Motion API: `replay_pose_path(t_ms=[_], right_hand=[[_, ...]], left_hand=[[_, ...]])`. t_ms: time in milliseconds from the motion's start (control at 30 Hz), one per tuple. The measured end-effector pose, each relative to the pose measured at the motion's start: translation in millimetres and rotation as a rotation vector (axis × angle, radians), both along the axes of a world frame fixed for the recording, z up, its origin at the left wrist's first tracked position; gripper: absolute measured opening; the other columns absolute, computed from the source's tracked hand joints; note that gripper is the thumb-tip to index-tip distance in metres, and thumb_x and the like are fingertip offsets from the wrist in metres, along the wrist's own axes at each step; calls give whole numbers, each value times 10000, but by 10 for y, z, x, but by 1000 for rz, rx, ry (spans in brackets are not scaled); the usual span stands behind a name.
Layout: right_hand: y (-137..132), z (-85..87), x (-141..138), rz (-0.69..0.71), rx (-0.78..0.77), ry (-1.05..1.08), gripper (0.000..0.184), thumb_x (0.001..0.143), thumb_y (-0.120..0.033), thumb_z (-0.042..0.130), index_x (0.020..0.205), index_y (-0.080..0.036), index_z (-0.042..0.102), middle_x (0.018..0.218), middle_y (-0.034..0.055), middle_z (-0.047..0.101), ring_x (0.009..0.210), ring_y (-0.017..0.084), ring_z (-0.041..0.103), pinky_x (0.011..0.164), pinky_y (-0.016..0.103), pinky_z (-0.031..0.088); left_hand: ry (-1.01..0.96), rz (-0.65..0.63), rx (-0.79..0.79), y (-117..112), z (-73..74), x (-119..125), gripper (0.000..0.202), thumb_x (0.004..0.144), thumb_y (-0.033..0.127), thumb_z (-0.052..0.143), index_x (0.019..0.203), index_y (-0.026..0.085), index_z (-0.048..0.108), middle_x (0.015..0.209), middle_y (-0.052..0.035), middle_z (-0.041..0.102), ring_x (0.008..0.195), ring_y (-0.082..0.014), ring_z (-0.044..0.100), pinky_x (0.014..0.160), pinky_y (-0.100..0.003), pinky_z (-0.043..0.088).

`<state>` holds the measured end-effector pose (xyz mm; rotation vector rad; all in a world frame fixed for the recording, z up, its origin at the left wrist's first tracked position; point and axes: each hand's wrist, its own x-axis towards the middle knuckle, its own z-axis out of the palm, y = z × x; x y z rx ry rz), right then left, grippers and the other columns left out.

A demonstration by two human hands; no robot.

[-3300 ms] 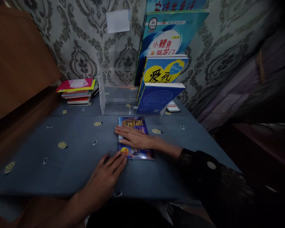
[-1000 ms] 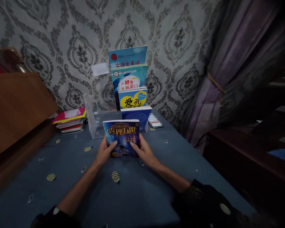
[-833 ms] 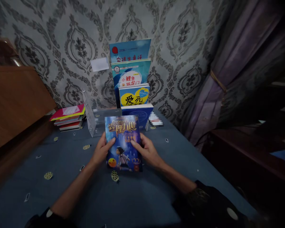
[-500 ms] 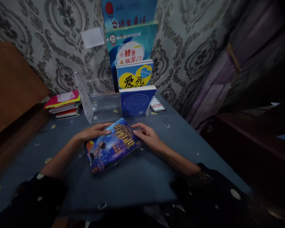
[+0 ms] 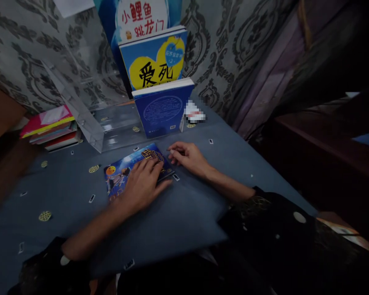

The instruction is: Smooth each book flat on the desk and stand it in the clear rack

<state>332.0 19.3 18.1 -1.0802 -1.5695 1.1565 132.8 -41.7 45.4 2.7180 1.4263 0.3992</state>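
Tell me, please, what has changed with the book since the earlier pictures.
The book, held upright in both hands a second ago, now lies flat and turned sideways on the blue cloth. The left hand lies flat on its cover; the right hand rests at its far corner. The books in the clear stand and the side stack stayed put.

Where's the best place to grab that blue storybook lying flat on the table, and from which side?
Probably its right-hand short edge, approached from the right. The storybook is thin and lies flat, cover up, on the table, so only its edges offer a hold. The left hand lies flat on the cover; the right hand has its fingertips at that edge.
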Motion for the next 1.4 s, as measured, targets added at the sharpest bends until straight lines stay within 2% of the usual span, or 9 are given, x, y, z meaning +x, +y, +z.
replay_pose_path(t_ms=[133,267,567,767,900,1033,1167,1300,1400], right_hand=[[-25,13,-10,7,6,28,129,848,-304,632,890,-182,648,723,17,697,582,126,638,568,257,503],[-49,35,-14,35,-1,44,129,860,-303,615,914,-188,639,736,15,695,580,116,626,555,252,494],[-86,105,1,46,8,40,192,890,-375,613,940,-190,622,703,-18,671,497,80,580,478,225,444],[-90,133,-13,53,7,58,142,902,-315,586,945,-184,620,665,-33,666,412,60,534,418,201,403],[-108,145,-16,120,-8,84,163,894,-324,600,960,-179,633,638,-47,654,385,56,512,400,192,401],[-172,196,-14,285,-41,41,235,917,-406,587,872,-180,637,573,-54,626,381,63,522,388,180,393],[-234,228,-30,386,18,-120,264,917,-384,593,756,-184,653,551,-43,613,420,88,572,421,194,427],[-228,231,-28,356,137,-255,251,919,-324,578,741,-187,689,559,-34,621,474,107,591,457,209,414],[-170,233,4,282,233,-342,221,919,-313,577,826,-197,741,620,-14,674,554,131,605,515,238,425]], left_hand=[[-41,-9,-18,-27,-91,22,439,993,414,502,1326,137,574,1393,-180,591,1347,-345,491,1132,-523,357],[-27,-16,7,16,-132,-5,420,1000,388,479,1313,136,599,1387,-187,610,1327,-345,528,1094,-515,409],[45,-15,22,1,16,36,369,994,343,478,1258,152,652,1300,-157,680,1241,-327,603,1005,-483,491],[19,-2,20,4,-3,41,376,994,330,463,1239,127,663,1290,-179,680,1227,-340,613,988,-493,497],[19,-13,53,-10,-57,43,375,994,322,457,1265,150,651,1300,-162,679,1235,-323,608,1018,-480,481],[42,-42,44,3,-26,18,380,1002,321,436,1273,151,641,1311,-159,669,1231,-318,601,1031,-487,470],[64,-40,-15,108,88,-198,339,989,347,480,1228,195,667,1248,-133,693,1154,-313,629,1005,-485,479],[156,156,-54,228,185,-569,445,963,459,532,1352,254,599,1356,-148,618,1171,-364,612,955,-516,486],[231,226,-121,239,228,-737,483,977,477,492,1428,307,532,1326,-139,619,1105,-353,645,833,-441,528]])
